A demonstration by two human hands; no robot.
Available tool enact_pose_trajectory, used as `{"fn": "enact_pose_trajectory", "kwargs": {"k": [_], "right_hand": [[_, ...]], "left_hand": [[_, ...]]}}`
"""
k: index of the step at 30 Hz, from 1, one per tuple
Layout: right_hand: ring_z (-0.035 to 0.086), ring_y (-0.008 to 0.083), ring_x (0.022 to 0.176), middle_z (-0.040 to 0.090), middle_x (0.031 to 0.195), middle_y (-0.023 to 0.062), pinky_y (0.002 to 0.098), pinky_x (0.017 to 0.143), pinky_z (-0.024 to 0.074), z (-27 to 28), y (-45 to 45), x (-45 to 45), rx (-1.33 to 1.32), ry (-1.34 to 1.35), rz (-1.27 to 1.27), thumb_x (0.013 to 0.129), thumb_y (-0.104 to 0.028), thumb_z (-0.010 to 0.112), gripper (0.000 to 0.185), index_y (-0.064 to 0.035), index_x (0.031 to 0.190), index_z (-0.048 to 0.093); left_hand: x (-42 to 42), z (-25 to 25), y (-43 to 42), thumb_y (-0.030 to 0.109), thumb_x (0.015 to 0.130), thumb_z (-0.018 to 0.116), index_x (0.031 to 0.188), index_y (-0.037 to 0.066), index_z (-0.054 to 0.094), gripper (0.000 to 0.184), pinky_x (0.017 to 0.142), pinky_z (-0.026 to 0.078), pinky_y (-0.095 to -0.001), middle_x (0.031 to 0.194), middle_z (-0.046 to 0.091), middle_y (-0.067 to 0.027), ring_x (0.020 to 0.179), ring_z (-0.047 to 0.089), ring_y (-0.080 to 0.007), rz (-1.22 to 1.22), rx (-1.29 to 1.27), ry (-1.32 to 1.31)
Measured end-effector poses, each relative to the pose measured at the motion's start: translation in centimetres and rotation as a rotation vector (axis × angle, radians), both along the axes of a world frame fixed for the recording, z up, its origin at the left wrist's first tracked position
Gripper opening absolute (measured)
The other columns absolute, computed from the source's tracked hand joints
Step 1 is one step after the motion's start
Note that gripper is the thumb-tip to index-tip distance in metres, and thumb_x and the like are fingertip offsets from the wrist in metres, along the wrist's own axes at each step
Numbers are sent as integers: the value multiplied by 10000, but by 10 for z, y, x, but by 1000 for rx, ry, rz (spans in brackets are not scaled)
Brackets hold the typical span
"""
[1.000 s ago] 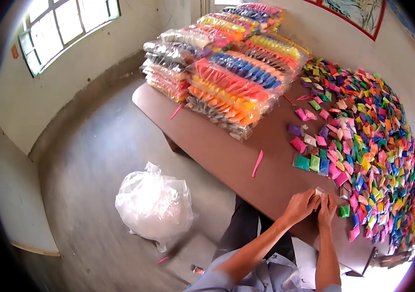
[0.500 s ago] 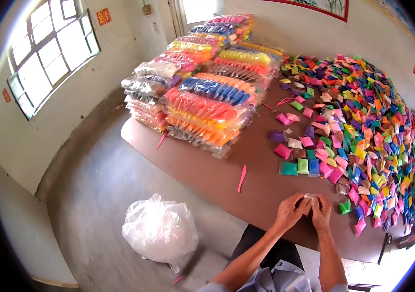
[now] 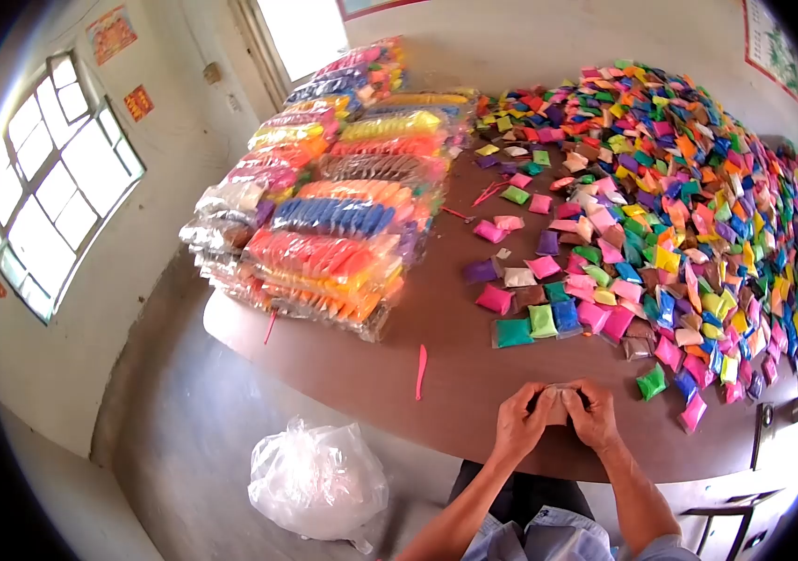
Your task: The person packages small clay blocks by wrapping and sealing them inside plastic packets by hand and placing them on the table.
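Near the front edge of the brown table, both hands pinch a small light-tan packet (image 3: 558,411) between them. My left hand (image 3: 519,423) is closed on its left side, and my right hand (image 3: 594,418) grips the right side. The fingers cover much of the packet's upper edge. Beyond the hands lie small clear packets of coloured material, among them a teal packet (image 3: 513,333), a light green packet (image 3: 543,322) and a blue packet (image 3: 566,317). To the left, a pink plastic knife-shaped tool (image 3: 421,372) rests on the table.
A large heap of colourful packets (image 3: 689,215) covers the table's right side. Stacked clear bags of coloured packets (image 3: 333,215) stand at the back left. A white plastic bag (image 3: 318,481) sits on the floor beside the brown table (image 3: 352,360).
The camera view has turned, so the table and its contents appear shifted left. Both hands still hold the tan packet, which now shows more openly between the fingers.
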State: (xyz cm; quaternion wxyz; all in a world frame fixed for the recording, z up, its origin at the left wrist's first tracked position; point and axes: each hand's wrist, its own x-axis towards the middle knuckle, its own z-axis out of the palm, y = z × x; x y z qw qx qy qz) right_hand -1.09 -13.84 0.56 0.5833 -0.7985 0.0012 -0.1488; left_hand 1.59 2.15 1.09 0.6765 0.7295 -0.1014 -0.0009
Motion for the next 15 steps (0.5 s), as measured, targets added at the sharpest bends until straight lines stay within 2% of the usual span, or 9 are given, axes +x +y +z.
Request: {"fn": "enact_pose_trajectory", "kwargs": {"k": [5,7,10,15], "right_hand": [[610,81,723,712,800,61,284,642,510,-12,-3,-1,72,8,-33,944,-105,712,119,11,968,715],[618,89,706,714,798,73,292,630,509,-6,-1,0,43,-10,-4,934,-102,724,107,-2,972,720],[647,128,690,717,801,92,304,616,513,6,1,0,-49,-35,-7,930,-122,729,124,-9,981,727],[644,115,734,716,815,96,306,660,522,11,-3,-1,-42,-11,28,956,-103,702,117,9,989,712]], "left_hand": [[-2,10,-6,188,1010,687,1057,0,715,196,709,518,-264,818,696,-58,772,632,-85,27,9,16],[0,8,-4,200,1013,684,1030,1,722,203,648,492,-264,771,675,-50,711,581,-71,12,64,-13],[-1,5,-4,184,1011,687,1024,2,727,187,642,488,-260,759,673,-39,709,572,-60,55,40,-24],[-3,12,-8,185,1015,683,1029,3,725,187,647,484,-256,765,668,-16,722,567,-51,78,28,-23]]}}
